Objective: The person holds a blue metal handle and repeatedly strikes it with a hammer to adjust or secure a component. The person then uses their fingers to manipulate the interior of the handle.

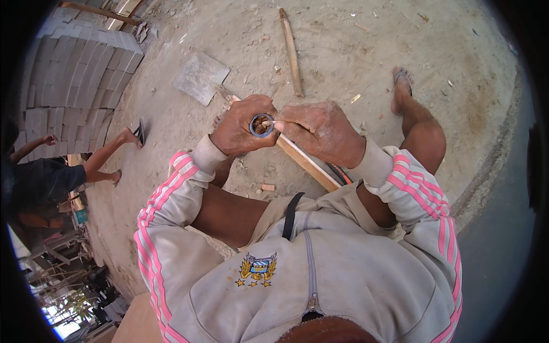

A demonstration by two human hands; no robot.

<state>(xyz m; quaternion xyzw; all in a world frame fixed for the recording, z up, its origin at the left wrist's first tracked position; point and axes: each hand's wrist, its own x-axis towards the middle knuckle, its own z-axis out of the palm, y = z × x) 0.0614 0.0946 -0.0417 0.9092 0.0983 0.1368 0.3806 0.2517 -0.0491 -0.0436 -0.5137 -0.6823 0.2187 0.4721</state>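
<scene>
My left hand is wrapped round a small cup-like container with a bluish-grey rim, its mouth facing up at me. Crumbly brown stuff shows inside. My right hand is closed in a pinch right beside the mouth, thumb and finger on a small, thin, pale piece that reaches over the rim. I cannot make out exactly what that piece is. Below both hands, a shovel lies slanting across the ground, its flat blade beyond my left hand and its handle running back between my legs.
A wooden pole lies on the sandy ground ahead. Stacked grey blocks stand at the far left, with another person nearby. A reddish brick fragment lies between my legs. A rough edge curves along the right.
</scene>
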